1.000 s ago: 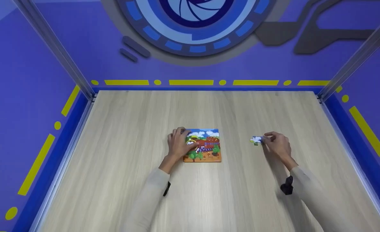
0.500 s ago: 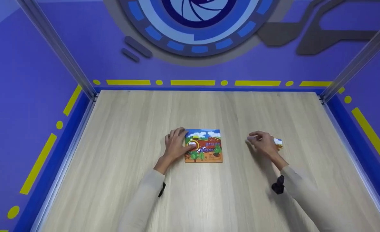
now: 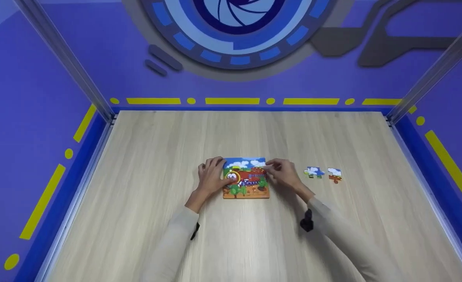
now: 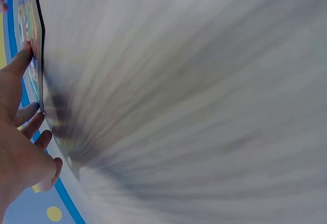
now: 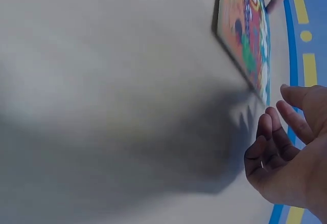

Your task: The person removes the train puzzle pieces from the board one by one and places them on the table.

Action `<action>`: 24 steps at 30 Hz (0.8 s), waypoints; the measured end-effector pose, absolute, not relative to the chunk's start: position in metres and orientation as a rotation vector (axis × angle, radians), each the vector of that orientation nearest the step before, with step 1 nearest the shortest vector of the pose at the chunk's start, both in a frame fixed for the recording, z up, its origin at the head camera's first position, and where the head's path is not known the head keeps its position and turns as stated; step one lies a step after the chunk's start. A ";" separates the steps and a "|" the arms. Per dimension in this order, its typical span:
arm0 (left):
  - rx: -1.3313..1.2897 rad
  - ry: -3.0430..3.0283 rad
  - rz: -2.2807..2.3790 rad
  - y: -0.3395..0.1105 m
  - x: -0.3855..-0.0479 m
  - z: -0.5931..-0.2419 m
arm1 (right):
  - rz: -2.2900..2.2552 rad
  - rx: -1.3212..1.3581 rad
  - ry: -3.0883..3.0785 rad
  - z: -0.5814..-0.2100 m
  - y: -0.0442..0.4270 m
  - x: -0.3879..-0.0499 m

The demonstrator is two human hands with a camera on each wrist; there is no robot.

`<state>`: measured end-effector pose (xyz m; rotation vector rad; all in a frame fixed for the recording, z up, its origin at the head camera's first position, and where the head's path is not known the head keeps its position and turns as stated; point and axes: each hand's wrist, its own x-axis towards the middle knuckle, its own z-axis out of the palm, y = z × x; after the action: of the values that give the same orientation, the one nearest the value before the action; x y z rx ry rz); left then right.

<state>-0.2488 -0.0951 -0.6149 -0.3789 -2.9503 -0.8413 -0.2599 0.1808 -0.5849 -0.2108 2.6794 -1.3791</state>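
Picture board (image 3: 250,181): flat on the pale wooden table (image 3: 168,156), between my hands.
Left hand (image 3: 210,178): holds the left edge, thumb pressed on the face, covering part.
Right hand (image 3: 286,172): by the right edge, fingers loosely bent, thumb apart from forefinger; contact, I can't tell.
Beyond it: two loose jigsaw pieces (image 3: 334,174), side by side.
Around: blue walls (image 3: 313,84), yellow-dashed.
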 end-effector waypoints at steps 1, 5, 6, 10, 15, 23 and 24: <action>-0.380 -2.950 -0.834 -0.096 -0.249 -0.614 | -1.379 -0.222 2.677 -0.584 0.172 -0.262; -0.413 -2.948 -0.796 -0.099 -0.251 -0.612 | -1.375 -0.278 2.684 -0.583 0.143 -0.270; -0.424 -2.946 -0.785 -0.098 -0.251 -0.611 | -1.373 -0.292 2.681 -0.583 0.137 -0.271; -0.448 -2.945 -0.707 -0.096 -0.249 -0.613 | -1.352 -0.329 2.691 -0.587 0.117 -0.271; -0.466 -2.938 -0.674 -0.095 -0.248 -0.617 | -1.283 -0.271 2.667 -0.593 0.103 -0.269; -0.490 -2.934 -0.722 -0.099 -0.250 -0.617 | -1.266 -0.292 2.667 -0.594 0.091 -0.269; -0.491 -2.937 -0.727 -0.099 -0.251 -0.616 | -1.265 -0.290 2.674 -0.594 0.090 -0.270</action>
<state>-0.2506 -0.0988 -0.6162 -0.4914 -2.9372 -0.7273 -0.2696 0.0898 -0.5944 -0.2896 2.6740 -1.2647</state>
